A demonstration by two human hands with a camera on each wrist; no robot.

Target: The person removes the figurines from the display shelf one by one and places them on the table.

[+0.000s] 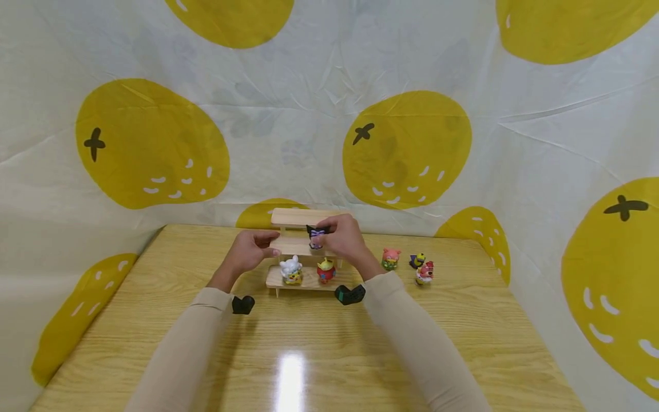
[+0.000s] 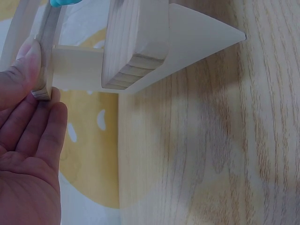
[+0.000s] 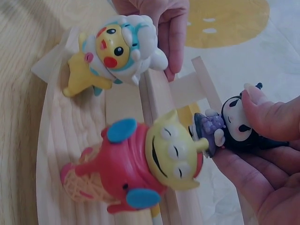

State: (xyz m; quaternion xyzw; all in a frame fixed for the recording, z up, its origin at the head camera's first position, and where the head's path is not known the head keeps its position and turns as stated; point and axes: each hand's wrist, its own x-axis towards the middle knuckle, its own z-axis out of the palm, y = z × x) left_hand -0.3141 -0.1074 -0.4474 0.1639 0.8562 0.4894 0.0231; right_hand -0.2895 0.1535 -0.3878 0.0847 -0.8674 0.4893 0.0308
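Black-and-purple figurine (image 3: 235,121) is pinched by right hand (image 1: 344,236) at middle tier (image 1: 294,246) of wooden shelf (image 1: 293,216), contact unclear; tier's left end (image 2: 46,80) is gripped by left hand (image 1: 249,250). White-hooded figurine (image 1: 291,270) and red-suited figurine (image 1: 326,270) are supported on bottom tier (image 1: 310,277).

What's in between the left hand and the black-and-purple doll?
In the head view, just a bare stretch of middle shelf, between the left hand and doll.
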